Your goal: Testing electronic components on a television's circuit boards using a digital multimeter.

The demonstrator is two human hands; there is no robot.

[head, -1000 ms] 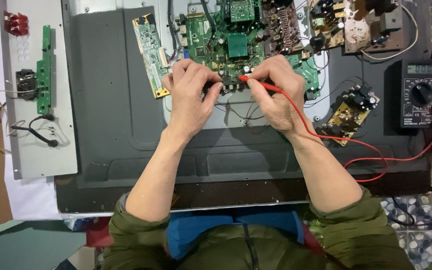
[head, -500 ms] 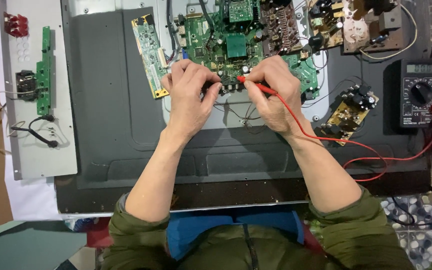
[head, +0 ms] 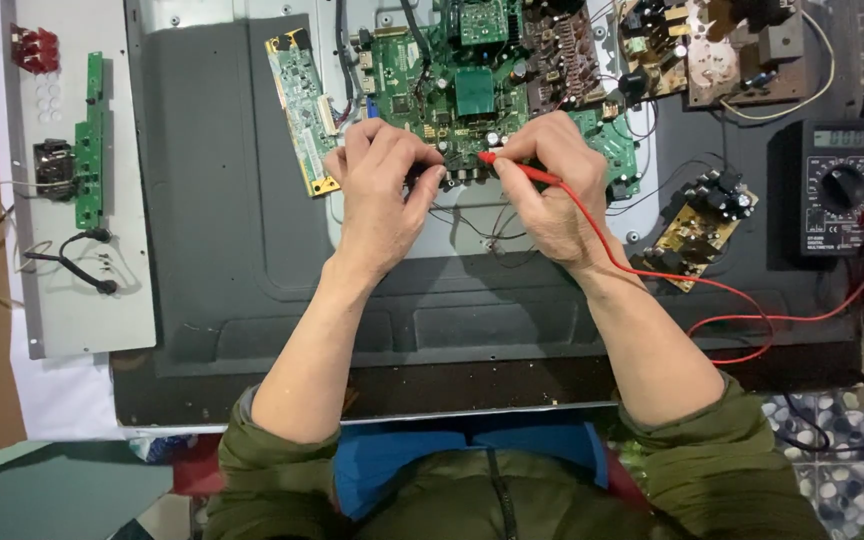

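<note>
A green main circuit board [head: 457, 90] lies on the grey back panel [head: 222, 230] of a flat screen. My right hand [head: 552, 185] grips a red test probe [head: 517, 170] whose tip touches the lower edge of that board. A red lead [head: 712, 290] runs from the probe to a black multimeter [head: 837, 190] at the right. My left hand [head: 382, 185] is closed on a dark probe, mostly hidden by the fingers, pressed against the same board edge just left of the red tip.
A narrow green board [head: 302, 110] sits left of the main one. A small yellow board [head: 697, 225] with black parts lies to the right, brown boards [head: 722, 45] at the top right. A grey metal plate [head: 72, 180] with a green strip and cables lies far left.
Both hands stay at the board edge; the red probe tip has shifted very slightly. Otherwise nothing has moved.
</note>
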